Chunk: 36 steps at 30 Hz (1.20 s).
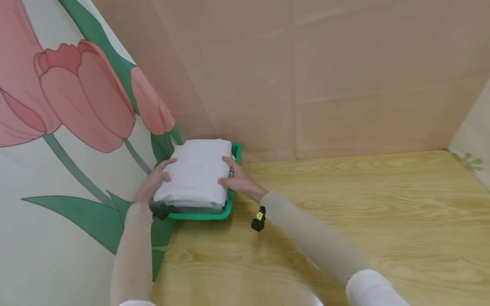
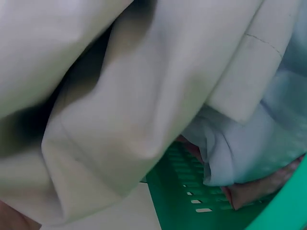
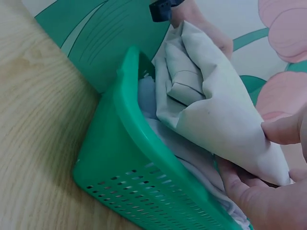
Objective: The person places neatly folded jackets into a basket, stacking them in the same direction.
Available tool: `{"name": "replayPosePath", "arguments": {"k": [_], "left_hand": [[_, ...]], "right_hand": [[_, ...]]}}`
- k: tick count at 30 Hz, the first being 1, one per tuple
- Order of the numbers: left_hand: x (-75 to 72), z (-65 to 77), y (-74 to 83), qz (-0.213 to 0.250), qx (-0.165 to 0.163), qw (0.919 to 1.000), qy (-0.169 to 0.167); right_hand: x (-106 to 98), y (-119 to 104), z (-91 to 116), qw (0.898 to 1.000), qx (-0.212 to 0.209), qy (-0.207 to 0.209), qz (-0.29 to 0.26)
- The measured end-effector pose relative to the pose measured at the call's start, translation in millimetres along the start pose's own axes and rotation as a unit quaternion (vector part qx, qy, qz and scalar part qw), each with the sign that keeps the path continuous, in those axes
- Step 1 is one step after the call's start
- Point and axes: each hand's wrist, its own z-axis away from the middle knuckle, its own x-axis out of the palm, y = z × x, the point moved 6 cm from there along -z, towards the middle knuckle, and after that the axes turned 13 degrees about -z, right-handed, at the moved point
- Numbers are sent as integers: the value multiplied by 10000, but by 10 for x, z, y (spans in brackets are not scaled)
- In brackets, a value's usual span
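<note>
A folded white cloth point(image 1: 199, 170) lies over the top of a green plastic basket point(image 1: 229, 208). On its left side my left hand point(image 1: 154, 182) grips the edge, thumb and fingers spread along it. My right hand point(image 1: 239, 180) holds the opposite side; in the right wrist view its thumb rests on the upper face and the fingers reach underneath. Several folded layers of the white cloth point(image 3: 211, 100) show there, tilted over the basket's rim. Beneath it, greyish-blue cloth point(image 2: 259, 143) fills part of the basket. In the left wrist view the white cloth hides most of the left hand.
The basket stands on a wood-grain tabletop point(image 1: 344, 212) in the back left corner. A tulip-printed hanging point(image 1: 88, 178) borders the left side, close to my left arm. Behind the table is a plain brownish-pink covering point(image 1: 344, 85). A black wrist camera point(image 1: 258, 219) sits under my right wrist.
</note>
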Motion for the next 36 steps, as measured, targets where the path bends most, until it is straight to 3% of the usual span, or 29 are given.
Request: {"name": "replayPosePath", "arguments": {"k": [13, 17, 21, 24, 29, 36], "left_hand": [[6, -22, -242, -104, -391, 9991, -130], [34, -23, -190, -159, -286, 9993, -176], [69, 21, -35, -127, -284, 9991, -290], [97, -13, -28, -263, -333, 9989, -174], [151, -205, -267, -594, -576, 9964, 206], [247, -233, -231, -794, -920, 9922, 260]], "right_hand": [[86, 156, -26, 9997, 211, 103, 38], [81, 185, -44, 9996, 221, 72, 162], [62, 199, -52, 9994, 166, 72, 310], [56, 204, -58, 9989, 116, 86, 449], [74, 165, -26, 9954, -10, 90, 949], [101, 86, 36, 9860, -325, 118, 1629]]}}
